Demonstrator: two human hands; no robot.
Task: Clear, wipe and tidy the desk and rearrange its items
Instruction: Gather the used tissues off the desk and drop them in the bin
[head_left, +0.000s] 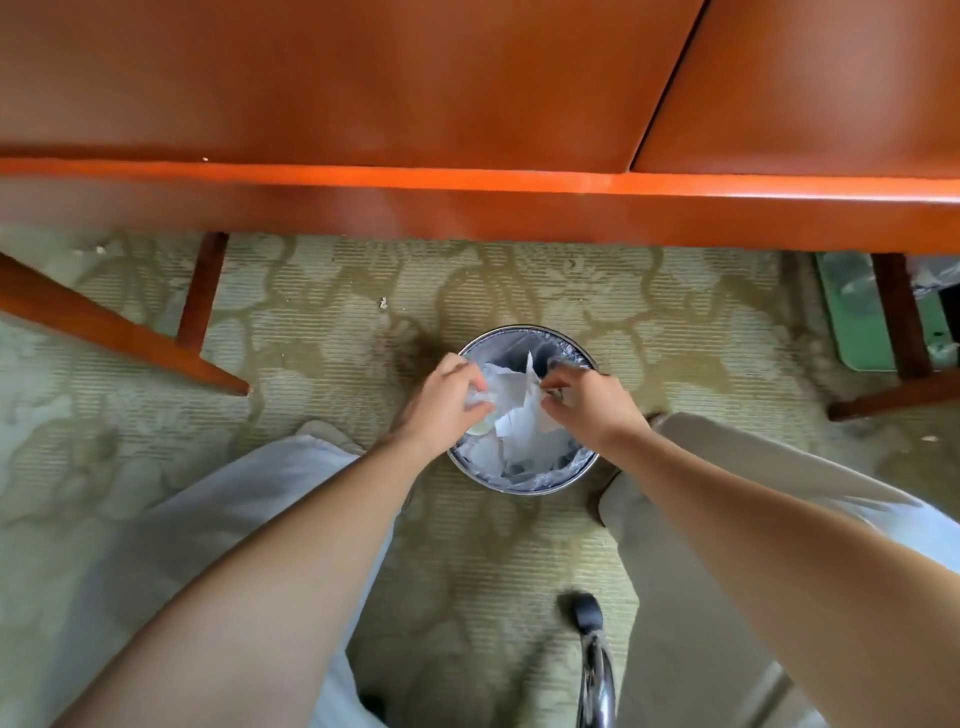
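Disposal step: left hand (445, 400) and right hand (589, 402) both pinch crumpled paper (514, 410) over bin (524, 486) (liner fitted). Next, probably: release, return to desk (363, 104).

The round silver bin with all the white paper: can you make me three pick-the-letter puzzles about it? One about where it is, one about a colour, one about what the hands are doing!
1. Where does the round silver bin stand?
A. on the desk
B. on the patterned carpet
C. on a chair

2. What colour is the glossy wooden desk?
A. orange-brown
B. blue
C. black

3. What are the left hand and right hand doing?
A. resting on knees
B. wiping the desk
C. gripping crumpled white paper over the bin

Answers: 1 B, carpet surrounds the bin. 2 A, its top shines orange-brown. 3 C, both grips close on the paper.
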